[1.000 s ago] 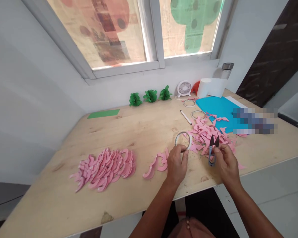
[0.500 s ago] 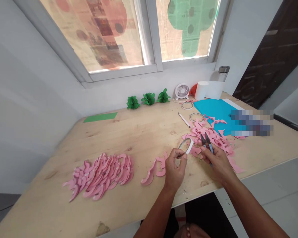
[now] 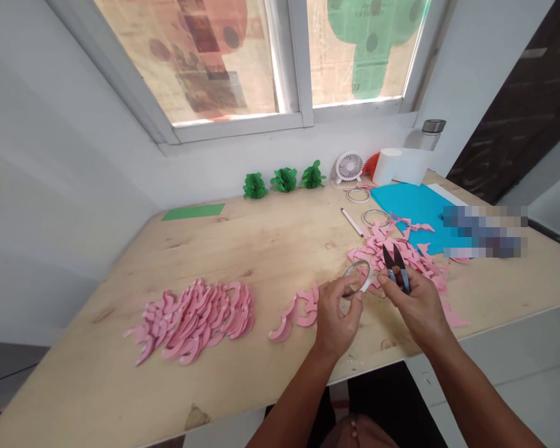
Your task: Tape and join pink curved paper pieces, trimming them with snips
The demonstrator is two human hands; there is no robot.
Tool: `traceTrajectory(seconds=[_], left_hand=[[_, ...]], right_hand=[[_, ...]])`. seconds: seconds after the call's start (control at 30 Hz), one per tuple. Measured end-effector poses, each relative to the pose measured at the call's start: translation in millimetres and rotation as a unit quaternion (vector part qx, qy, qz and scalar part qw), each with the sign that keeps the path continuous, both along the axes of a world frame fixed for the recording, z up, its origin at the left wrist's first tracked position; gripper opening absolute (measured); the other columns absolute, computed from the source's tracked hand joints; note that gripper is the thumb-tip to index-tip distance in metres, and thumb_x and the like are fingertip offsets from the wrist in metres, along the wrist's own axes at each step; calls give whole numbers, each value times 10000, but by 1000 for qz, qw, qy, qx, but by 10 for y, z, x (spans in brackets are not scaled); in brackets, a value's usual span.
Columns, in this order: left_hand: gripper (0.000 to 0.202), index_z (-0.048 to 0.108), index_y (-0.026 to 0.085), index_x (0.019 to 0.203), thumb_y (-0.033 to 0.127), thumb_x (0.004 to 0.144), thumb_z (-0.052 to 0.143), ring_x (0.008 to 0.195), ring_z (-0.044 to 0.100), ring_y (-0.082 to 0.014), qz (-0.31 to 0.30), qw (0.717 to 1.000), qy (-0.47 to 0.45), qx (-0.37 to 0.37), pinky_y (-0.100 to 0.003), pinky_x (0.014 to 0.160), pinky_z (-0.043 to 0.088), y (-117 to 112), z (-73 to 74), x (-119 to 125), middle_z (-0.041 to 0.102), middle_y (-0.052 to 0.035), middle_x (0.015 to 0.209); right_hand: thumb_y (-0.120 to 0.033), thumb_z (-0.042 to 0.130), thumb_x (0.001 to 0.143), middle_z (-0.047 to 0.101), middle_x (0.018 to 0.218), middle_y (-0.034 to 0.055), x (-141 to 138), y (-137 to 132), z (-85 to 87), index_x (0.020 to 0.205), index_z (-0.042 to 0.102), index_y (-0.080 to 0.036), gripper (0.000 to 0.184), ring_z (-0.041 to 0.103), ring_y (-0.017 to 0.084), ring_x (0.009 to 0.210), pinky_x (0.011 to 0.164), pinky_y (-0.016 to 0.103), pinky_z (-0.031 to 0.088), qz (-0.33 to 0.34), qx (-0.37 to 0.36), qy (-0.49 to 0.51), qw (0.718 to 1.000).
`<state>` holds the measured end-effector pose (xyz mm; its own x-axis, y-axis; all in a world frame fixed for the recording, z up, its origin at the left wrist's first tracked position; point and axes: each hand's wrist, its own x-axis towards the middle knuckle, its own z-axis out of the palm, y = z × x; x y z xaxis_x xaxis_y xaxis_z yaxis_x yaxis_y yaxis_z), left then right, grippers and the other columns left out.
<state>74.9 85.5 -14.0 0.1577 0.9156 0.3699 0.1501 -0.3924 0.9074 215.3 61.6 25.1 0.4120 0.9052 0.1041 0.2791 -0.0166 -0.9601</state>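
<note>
My left hand (image 3: 336, 313) pinches a thin white tape roll (image 3: 359, 274) and holds it a little above the wooden table (image 3: 270, 249). Just to its right, my right hand (image 3: 413, 303) is closed on small black-bladed snips (image 3: 396, 266), blades up and apart, close to the roll. A few pink curved cutouts (image 3: 295, 311) lie beside my left hand. Behind both hands lies a heap of pink paper scraps (image 3: 401, 255).
A large pile of pink curved cutouts (image 3: 196, 317) lies at the left. Blue paper (image 3: 415, 208), two more tape rings (image 3: 376, 216), a pen (image 3: 352, 222), a small white fan (image 3: 349, 167), three green paper ornaments (image 3: 284, 180), a green sheet (image 3: 193, 212) and a white roll (image 3: 396, 165) sit toward the back.
The snips have turned upright and moved left from beside the scraps to next to the tape roll. My left hand has kept hold of the roll and tilted it toward them.
</note>
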Motion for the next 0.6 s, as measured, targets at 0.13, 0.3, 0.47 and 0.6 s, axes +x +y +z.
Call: traceTrajectory(seconds=[0.13, 0.3, 0.47, 0.6], left_hand=[[350, 669, 189, 1111, 94, 805, 528, 857, 632, -183, -21, 1000, 10, 9, -302, 754, 520, -25, 12, -5, 718, -89, 1008], [335, 682, 173, 1105, 89, 847, 483, 846, 664, -166, -83, 996, -34, 6, -248, 698, 521, -41, 26, -4, 722, -98, 1028], [326, 696, 147, 1081, 98, 839, 484, 648, 601, -121, -72, 997, -32, -5, -219, 594, 470, -28, 23, 5, 729, -85, 912], [307, 706, 138, 1060, 131, 833, 499, 586, 536, -107, -57, 997, -47, -27, -208, 537, 421, -16, 17, 0, 705, -60, 808]], right_hand=[[-387, 612, 802, 566, 650, -14, -39, -104, 102, 805, 617, -186, 202, 502, 125, 568, 524, 223, 390, 4, 24, -110, 994], [-369, 558, 852, 646, 699, 15, -26, -134, 93, 907, 649, -193, 205, 580, 151, 603, 580, 240, 433, -22, 46, -220, 974], [-434, 555, 842, 658, 826, 49, 71, -108, -63, 1112, 606, -196, 364, 600, 184, 712, 604, 261, 438, -48, 32, -190, 980], [-519, 430, 901, 470, 600, -23, 126, -151, -135, 1026, 622, -173, 415, 434, 132, 530, 489, 245, 333, 4, -2, -28, 1000]])
